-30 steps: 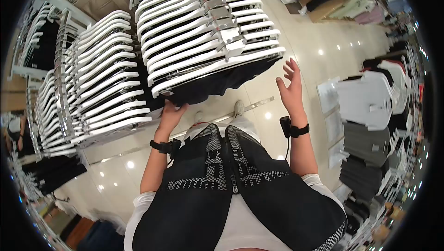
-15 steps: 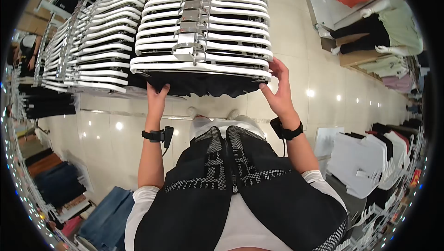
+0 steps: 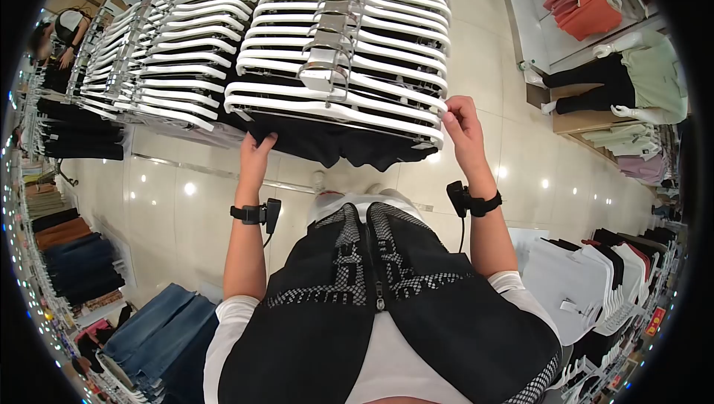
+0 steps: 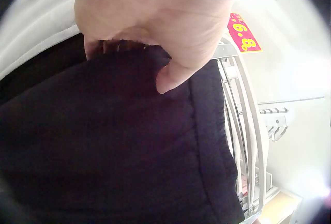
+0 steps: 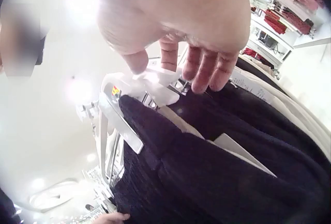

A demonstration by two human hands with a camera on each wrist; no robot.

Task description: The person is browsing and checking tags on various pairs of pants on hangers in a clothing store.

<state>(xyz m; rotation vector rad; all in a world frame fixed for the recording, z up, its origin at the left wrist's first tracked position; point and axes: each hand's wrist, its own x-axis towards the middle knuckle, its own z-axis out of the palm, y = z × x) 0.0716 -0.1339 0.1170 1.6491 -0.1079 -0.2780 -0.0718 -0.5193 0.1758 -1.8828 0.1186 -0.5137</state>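
Here, from the head, a black garment (image 3: 320,140) hangs below the front white hanger (image 3: 297,106). Left wrist: the left hand (image 4: 155,20) pinches its edge — thumb outside, fingers behind. Right wrist: the right hand (image 5: 178,20), loosely curled, pinches a hanger end (image 5: 161,92).

So the left hand (image 4: 155,17) has a decent pinch on some dark cloth (image 4: 114,141): thumb (image 4: 168,79) on the near face, fingers (image 4: 93,48) over the edge and round the back, where they're mostly hidden. Cloth takes up pretty much everything below the grip. Just right of the thumb a seam (image 4: 196,141) runs down it, and past that there's white hangers (image 4: 254,131), with a metal clip (image 4: 222,52) near the hand. Up and right of the grip sits a red tag (image 4: 244,34), yellow digits, looks like 6.8. Well off to the right, a metal rack (image 4: 275,120) against bright white.
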